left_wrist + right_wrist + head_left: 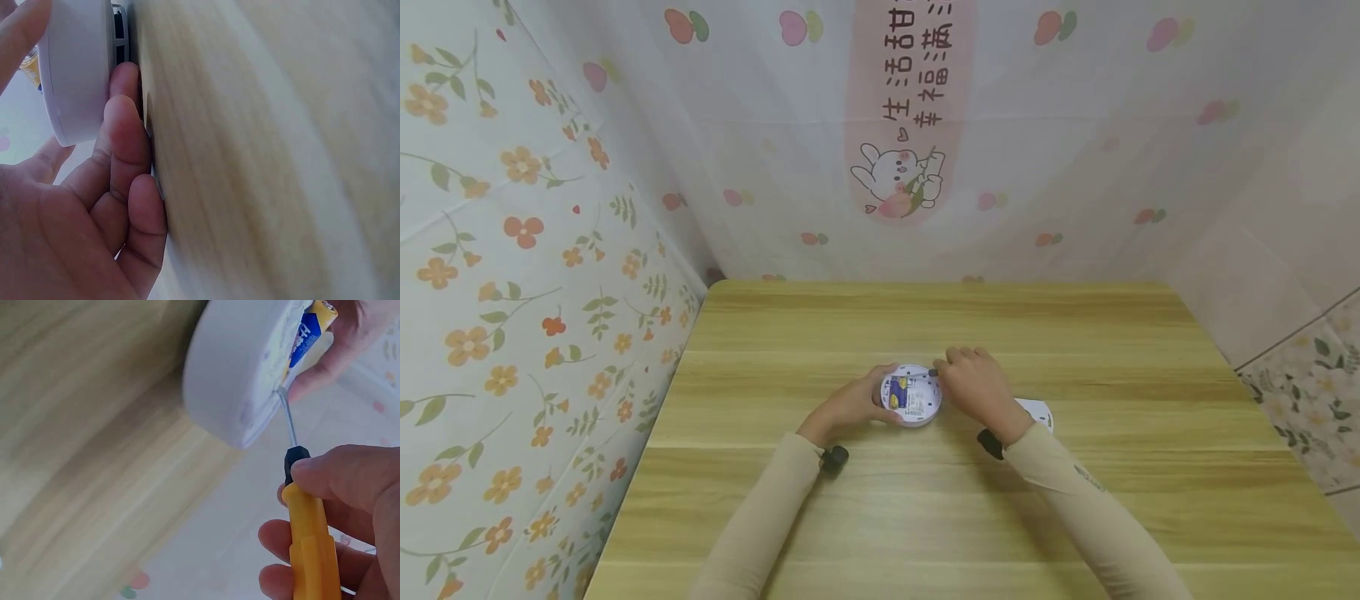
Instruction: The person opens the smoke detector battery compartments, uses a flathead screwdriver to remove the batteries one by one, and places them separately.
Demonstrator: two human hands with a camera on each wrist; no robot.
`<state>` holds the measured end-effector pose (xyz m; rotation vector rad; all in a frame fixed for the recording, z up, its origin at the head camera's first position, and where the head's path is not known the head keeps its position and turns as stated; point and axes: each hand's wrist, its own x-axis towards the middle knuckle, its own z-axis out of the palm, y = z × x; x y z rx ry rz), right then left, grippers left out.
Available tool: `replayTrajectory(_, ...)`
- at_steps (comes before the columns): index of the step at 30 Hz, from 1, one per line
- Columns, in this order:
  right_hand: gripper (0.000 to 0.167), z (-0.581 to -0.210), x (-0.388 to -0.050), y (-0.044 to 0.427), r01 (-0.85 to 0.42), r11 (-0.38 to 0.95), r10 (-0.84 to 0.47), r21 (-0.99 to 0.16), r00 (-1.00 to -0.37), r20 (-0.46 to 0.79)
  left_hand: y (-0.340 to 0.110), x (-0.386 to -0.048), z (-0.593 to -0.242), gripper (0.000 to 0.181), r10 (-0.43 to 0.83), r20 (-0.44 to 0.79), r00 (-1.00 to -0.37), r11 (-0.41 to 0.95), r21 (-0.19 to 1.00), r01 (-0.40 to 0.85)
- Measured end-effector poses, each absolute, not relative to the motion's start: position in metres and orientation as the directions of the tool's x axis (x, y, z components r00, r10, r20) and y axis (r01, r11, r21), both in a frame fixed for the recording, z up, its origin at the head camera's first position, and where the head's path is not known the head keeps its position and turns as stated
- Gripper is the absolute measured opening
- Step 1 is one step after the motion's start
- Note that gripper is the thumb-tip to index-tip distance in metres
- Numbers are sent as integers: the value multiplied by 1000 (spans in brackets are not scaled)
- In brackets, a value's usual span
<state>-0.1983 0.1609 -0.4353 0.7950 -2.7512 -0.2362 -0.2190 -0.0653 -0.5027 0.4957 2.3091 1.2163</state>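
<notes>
A round white smoke detector [928,408] stands tilted on the wooden table, its back side showing. Blue and yellow batteries [898,392] sit in it, beside a printed label. My left hand [852,402] grips its left rim, thumb and fingers around the edge; in the left wrist view the lower fingers [128,134] rest between the white housing [75,69] and the tabletop. My right hand [976,385] holds a screwdriver [312,544] with a yellow handle and black collar. The metal tip touches the detector's back near the batteries [306,337].
A white flat piece [1039,412] with a rounded edge lies on the table [880,517], partly hidden by my right forearm. Floral cloth [512,333] hangs at the left, and a printed curtain [1037,167] stands behind the table's far edge.
</notes>
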Motion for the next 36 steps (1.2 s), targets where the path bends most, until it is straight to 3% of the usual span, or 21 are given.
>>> replayTrajectory(6,12,-428,-198,153,-525,775,-605,351,-777,174,-66,-218,-503,99,517,-254,-818,516,854,60)
replayTrajectory(17,11,-426,-205,149,-551,751,-624,363,-772,119,-67,-217,-503,99,522,-253,-814,489,871,42)
replayTrajectory(24,13,-430,-221,158,-581,758,-616,296,-787,33,-67,-218,-502,98,519,-279,-808,466,885,-7)
replayTrajectory(31,13,-437,-229,169,-619,780,-624,96,-780,43,-67,-219,-502,97,521,-271,-809,501,865,33)
replayTrajectory(36,15,-444,-233,175,-621,783,-621,17,-783,38,-66,-219,-501,96,527,-257,-810,506,861,56)
